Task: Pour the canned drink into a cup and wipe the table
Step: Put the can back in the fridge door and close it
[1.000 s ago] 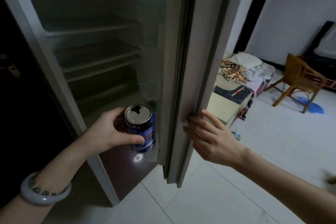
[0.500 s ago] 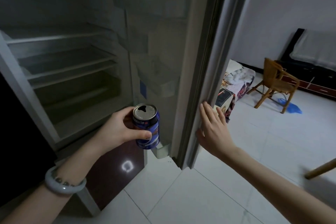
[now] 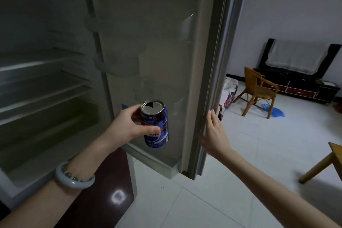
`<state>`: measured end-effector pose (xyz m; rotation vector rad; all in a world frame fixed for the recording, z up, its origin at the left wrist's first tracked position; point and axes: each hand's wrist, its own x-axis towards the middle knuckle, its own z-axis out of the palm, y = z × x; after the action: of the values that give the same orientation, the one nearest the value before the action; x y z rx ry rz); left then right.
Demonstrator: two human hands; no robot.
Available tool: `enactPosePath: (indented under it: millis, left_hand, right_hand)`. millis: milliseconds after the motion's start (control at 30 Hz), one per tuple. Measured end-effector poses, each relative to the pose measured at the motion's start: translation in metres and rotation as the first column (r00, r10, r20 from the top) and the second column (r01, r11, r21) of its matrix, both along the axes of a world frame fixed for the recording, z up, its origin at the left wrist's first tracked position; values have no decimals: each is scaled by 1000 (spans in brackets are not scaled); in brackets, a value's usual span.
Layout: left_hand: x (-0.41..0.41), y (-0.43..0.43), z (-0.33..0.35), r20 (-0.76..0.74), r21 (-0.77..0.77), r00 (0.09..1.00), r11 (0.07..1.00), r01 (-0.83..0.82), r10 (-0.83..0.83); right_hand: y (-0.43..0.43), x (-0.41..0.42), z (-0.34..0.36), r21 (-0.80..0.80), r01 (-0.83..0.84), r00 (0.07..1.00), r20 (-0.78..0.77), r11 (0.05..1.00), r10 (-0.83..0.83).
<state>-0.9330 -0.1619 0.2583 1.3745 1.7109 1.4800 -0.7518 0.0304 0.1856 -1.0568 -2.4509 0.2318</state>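
Note:
A blue drink can (image 3: 157, 127) with its top opened is held upright in front of the open fridge. My left hand (image 3: 129, 126) grips the can around its side, thumb across the front. My right hand (image 3: 212, 133) lies flat with straight fingers against the outer edge of the fridge door (image 3: 153, 52). No cup or table top shows in this view.
The fridge interior (image 3: 42, 87) at left has bare shelves. Right of the door, a wooden chair (image 3: 259, 90) stands on the white tiled floor, with a blue bag (image 3: 273, 112) beside it and a dark low cabinet (image 3: 299, 87) behind. A wooden leg (image 3: 320, 164) juts in at right.
The door has swung wider open, showing its inner panel. My right hand went from fingers curled on the door edge to lying flat against it. The can has stayed in my left hand.

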Motion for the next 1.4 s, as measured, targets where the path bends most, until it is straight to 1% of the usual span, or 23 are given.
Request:
enactPosePath:
  millis: [233, 367, 533, 667, 800, 1033, 1167, 1333, 1400]
  left_hand:
    - [-30, 62, 17, -9, 52, 996, 995, 86, -86]
    - [-56, 92, 27, 8, 50, 992, 991, 123, -124]
    - [-80, 128, 48, 6, 54, 989, 988, 146, -146]
    - [-89, 158, 63, 31, 49, 987, 986, 158, -160]
    - [-92, 188, 74, 40, 50, 988, 988, 146, -148]
    - [-106, 237, 77, -16, 74, 999, 997, 39, -38]
    - [-116, 259, 70, -48, 21, 996, 997, -79, 80]
    - [-116, 279, 72, -198, 29, 947, 967, -251, 252]
    - [-114, 286, 74, -247, 19, 925, 955, -295, 290]
  right_hand:
    - [54, -16, 0, -192, 36, 992, -111, 981, -58]
    - [84, -31, 3, -322, 75, 975, -174, 944, -137]
    - [121, -47, 7, -440, 67, 940, -273, 895, -205]
    - [153, -57, 2, -489, 14, 916, -343, 872, -206]
    - [182, -66, 3, -512, -21, 911, -365, 859, -195]
    - [233, -82, -3, -526, -34, 915, -358, 850, -185]
    - [256, -94, -5, -554, -67, 902, -389, 830, -187]
    - [287, -106, -9, -548, -95, 901, -403, 831, -162]
    - [299, -110, -12, -553, -96, 902, -399, 827, -162]
